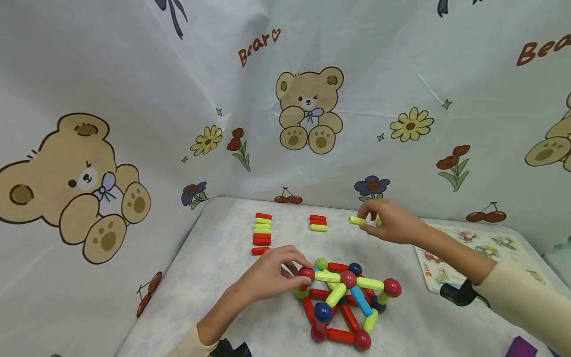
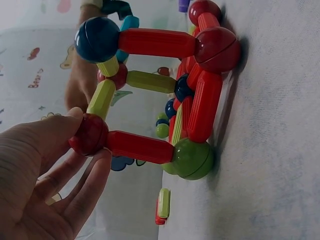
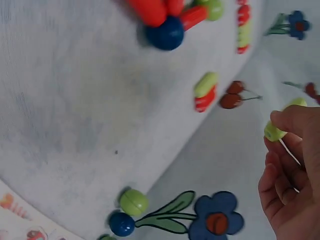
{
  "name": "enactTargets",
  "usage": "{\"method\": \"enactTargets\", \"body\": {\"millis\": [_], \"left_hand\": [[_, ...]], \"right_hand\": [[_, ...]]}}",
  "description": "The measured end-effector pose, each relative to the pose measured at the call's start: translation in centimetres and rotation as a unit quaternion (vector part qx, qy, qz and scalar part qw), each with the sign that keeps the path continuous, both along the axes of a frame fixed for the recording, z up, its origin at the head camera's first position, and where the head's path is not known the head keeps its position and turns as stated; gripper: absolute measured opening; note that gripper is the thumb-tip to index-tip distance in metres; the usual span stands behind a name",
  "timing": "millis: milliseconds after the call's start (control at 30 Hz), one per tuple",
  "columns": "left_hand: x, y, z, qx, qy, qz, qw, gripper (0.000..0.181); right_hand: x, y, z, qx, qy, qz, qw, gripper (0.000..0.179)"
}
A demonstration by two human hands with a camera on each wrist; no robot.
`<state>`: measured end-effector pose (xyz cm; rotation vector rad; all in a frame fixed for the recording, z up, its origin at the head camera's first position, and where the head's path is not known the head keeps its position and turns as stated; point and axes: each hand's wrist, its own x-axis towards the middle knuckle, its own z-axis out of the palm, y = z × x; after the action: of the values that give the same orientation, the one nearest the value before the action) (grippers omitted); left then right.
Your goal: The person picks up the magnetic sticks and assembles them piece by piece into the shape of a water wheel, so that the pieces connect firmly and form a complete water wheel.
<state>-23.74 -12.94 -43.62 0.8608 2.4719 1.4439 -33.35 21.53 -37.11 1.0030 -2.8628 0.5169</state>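
One red ball (image 2: 91, 136), gripped by fingers of left hand (image 1: 274, 272), upper corner of ball-and-rod frame (image 1: 335, 296) on table (image 1: 209, 302); one yellow-green rod (image 1: 356, 220), pinched by fingers of right hand (image 1: 392, 223), beyond frame

Head view: shot from above the near side of the table (image 1: 192, 277), aimed forward and down; table placed in lower half, printed cloth (image 1: 370, 34) in upper half. Left wrist view: taken close up, turned sideways past left hand (image 1: 274, 272); tabletop put at right of frame. Right wrist view: tilted, table edge run diagonally, right hand (image 1: 392, 222) cut off at right edge. Ball-and-rod structure (image 1: 348, 280) shared by all views, only partly caught at top of right wrist's.
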Motion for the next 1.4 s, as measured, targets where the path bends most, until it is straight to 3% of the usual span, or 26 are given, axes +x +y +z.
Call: {"method": "enactTargets", "body": {"millis": [133, 300, 433, 533, 667, 900, 1400], "left_hand": [[0.2, -0.3, -0.3, 0.000, 0.002, 0.006, 1.0000, 0.024], [0.4, -0.6, -0.5, 0.002, 0.001, 0.012, 0.9999, 0.023], [0.4, -0.8, -0.6, -0.005, 0.002, 0.019, 0.9998, 0.024], [0.3, -0.9, -0.6, -0.010, 0.001, 0.023, 0.9997, 0.025], [0.2, -1.1, -0.3, -0.008, 0.007, 0.029, 0.9995, 0.025], [0.2, -1.0, 0.0, -0.011, 0.013, 0.027, 0.9995, 0.025], [0.5, 0.6, 0.6, -0.010, 0.014, 0.013, 0.9998, 0.026]], "right_hand": [[4.5, 1.2, 0.9, -0.077, 0.040, -0.021, 0.9960, 0.031], [10.8, 2.1, 0.3, -0.143, 0.088, -0.038, 0.9851, 0.041], [15.0, 2.4, -1.1, -0.163, 0.062, -0.080, 0.9815, 0.042], [17.1, 2.3, -2.6, -0.174, 0.030, -0.100, 0.9792, 0.041], [18.5, 1.9, -4.5, -0.182, -0.025, -0.107, 0.9772, 0.035], [19.3, 1.0, -6.5, -0.163, -0.139, -0.127, 0.9686, 0.029], [19.8, 0.4, -8.9, -0.189, -0.189, -0.080, 0.9604, 0.022]]}}
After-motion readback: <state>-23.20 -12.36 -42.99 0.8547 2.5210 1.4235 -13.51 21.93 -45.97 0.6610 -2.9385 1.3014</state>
